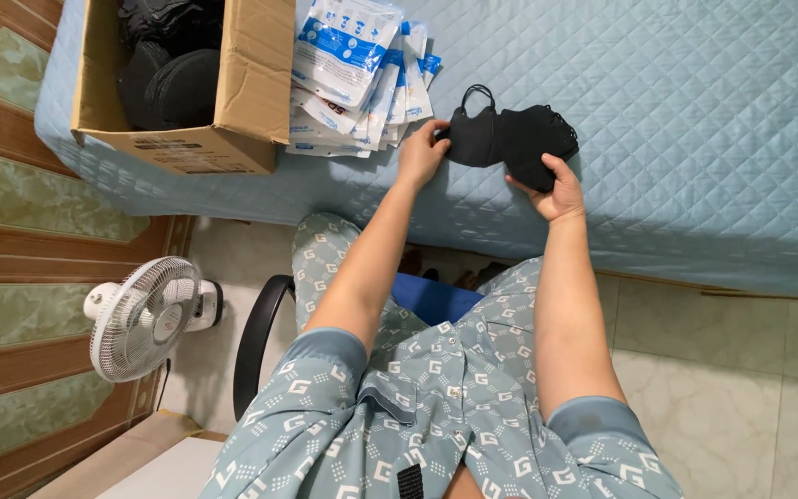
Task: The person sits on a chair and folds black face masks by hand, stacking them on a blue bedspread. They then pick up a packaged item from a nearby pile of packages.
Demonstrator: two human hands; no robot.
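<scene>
Black masks (510, 139) on quilted bed (695, 111)

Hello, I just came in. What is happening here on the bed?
A seated person holds a small stack of black face masks over a light blue quilted mattress. The left hand pinches the stack's left end, and the right hand grips its lower right edge. Beside the left hand lies a pile of white and blue sealed pouches. Further left, an open cardboard box holds more black masks. A white fan stands on the floor.
</scene>
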